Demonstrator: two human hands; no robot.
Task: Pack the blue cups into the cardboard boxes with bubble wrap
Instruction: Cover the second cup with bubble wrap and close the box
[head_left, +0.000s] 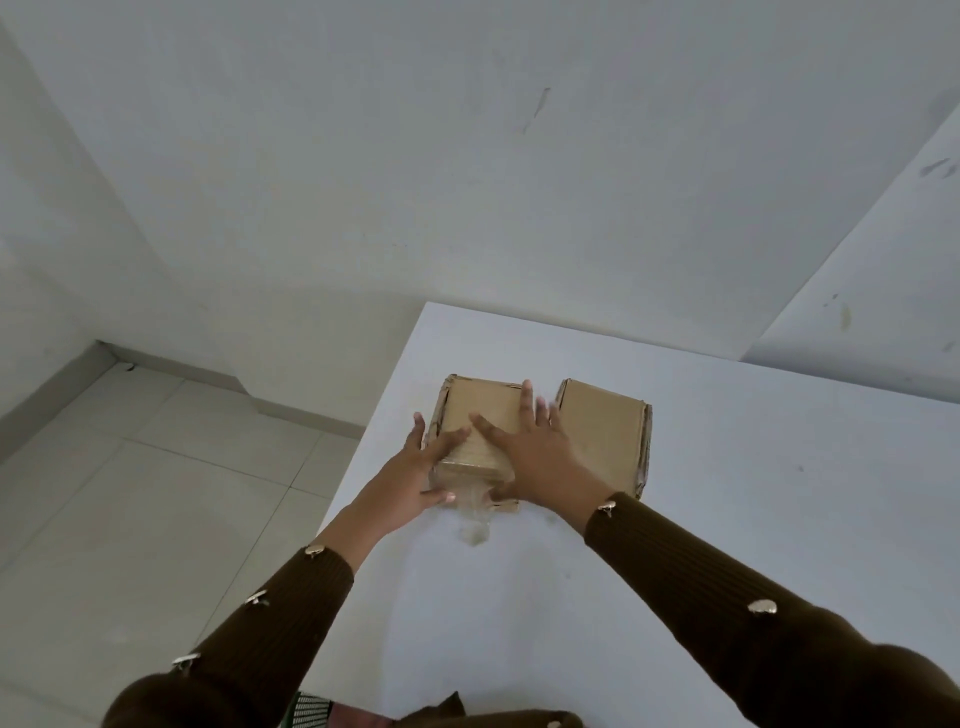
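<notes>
Head view: pressing the left box (483, 410) shut on the counter (727, 519) (blue cups hidden).
Left hand (415, 478): spreading flat over its left edge.
Right hand (524, 447): spreading flat on the lid.

Left box (488, 406) contents hidden under lid; right hand (540, 452) fingers (528, 400) blurred.

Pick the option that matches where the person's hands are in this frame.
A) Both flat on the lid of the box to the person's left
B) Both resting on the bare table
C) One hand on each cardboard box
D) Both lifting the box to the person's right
A: the left hand and right hand lie with straight, spread fingers on the closed left box; no hand lies on top of the right box.
</notes>
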